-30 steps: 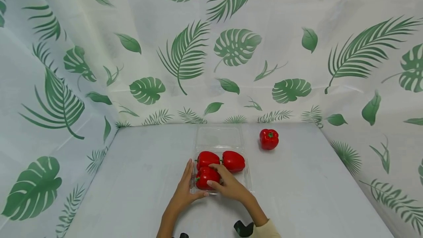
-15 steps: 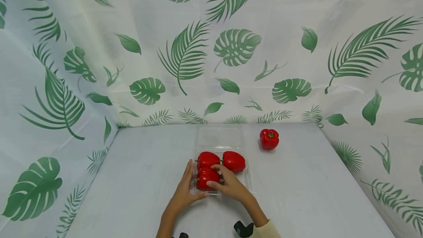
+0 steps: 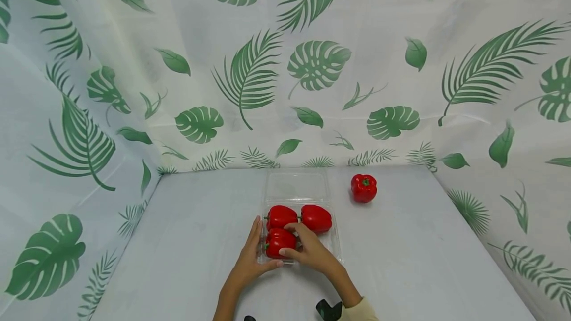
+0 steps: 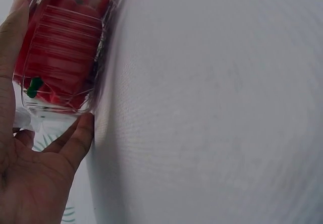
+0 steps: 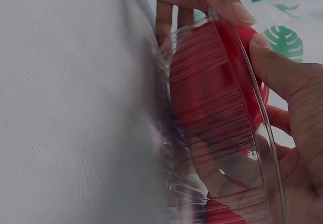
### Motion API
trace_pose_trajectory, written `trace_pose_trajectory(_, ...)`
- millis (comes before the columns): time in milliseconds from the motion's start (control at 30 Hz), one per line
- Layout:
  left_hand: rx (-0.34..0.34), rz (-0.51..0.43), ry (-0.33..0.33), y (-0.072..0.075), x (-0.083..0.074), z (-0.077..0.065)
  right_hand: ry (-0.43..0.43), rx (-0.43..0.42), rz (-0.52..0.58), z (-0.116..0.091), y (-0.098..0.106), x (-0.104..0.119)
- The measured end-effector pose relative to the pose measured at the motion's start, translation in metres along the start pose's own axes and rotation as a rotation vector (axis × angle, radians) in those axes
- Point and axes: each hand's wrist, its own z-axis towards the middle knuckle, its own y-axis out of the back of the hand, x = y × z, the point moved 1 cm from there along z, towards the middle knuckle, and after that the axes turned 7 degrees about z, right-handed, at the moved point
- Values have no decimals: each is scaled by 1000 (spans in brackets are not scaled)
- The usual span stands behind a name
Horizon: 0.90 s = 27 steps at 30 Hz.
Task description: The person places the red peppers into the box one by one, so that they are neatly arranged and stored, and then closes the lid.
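Clear box (image 3: 334, 239) sits mid-table, its lid (image 3: 296, 185) folded back toward 12 o'clock, which leaves the top free for hands. Left hand (image 3: 252, 259) spread wide at the box's 7 o'clock corner: straight fingers along the 9 o'clock wall, thumb along the near edge. Probably a brace, since so light a box would slide.

Right hand (image 3: 309, 250) comes in from 5 o'clock, thumb and fingers holding the front pepper (image 3: 276, 244) inside the box, stem toward 9. Lying on its side, it likely rolls less under that grip. Rear pepper (image 3: 280, 216) lies just beyond at 12 o'clock; side pepper (image 3: 316, 218) at 1, stem toward its neighbour. Lone pepper (image 3: 363, 188) stands outside, 1 to 2 o'clock of the box, stem up, apart from both hands.
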Motion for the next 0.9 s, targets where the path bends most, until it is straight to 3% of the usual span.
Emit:
trace_pose_trajectory(433, -10, 16, 3, -1, 1, 0, -40, -11, -66, 0, -1, -2)
trace_pose_trajectory(900, -16, 22, 7, -1, -1, 2, 26, -42, -176, -4, 7, 6)
